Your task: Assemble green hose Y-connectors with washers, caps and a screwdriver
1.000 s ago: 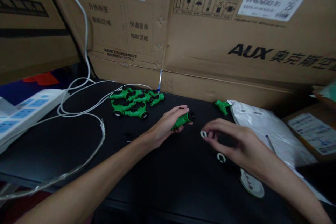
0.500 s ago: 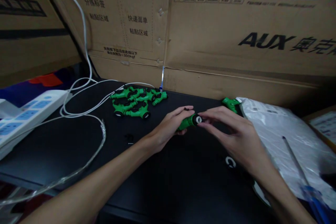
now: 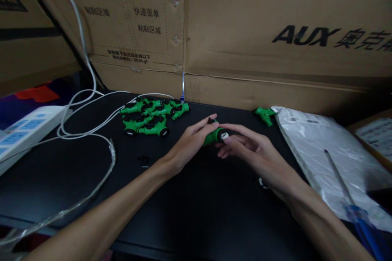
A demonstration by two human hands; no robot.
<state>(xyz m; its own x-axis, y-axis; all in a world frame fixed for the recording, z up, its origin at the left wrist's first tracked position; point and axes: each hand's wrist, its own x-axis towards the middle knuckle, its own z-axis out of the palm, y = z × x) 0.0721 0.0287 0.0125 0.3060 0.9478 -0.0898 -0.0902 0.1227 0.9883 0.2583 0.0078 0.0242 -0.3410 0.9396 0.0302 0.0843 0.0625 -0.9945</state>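
Note:
My left hand (image 3: 188, 144) grips a green plastic connector (image 3: 212, 136) with a black end, held just above the black table (image 3: 171, 208). My right hand (image 3: 249, 151) meets it from the right, its fingertips pressing a small white ring (image 3: 224, 135) against the connector's black end. A pile of several similar green connectors (image 3: 147, 116) lies on the table behind my left hand. One more green connector (image 3: 265, 114) lies alone at the back right. Part of another white ring (image 3: 261, 182) shows beside my right wrist.
Large cardboard boxes (image 3: 245, 36) stand along the back of the table. A white power strip (image 3: 24, 134) and looping white cables (image 3: 92, 130) lie at the left. At the right lie a white plastic bag (image 3: 318, 151) and a blue-handled screwdriver (image 3: 349, 195).
My right hand picked a white ring up off the table and brought it left to the end of the green connector in my left hand. The view tilted down slightly.

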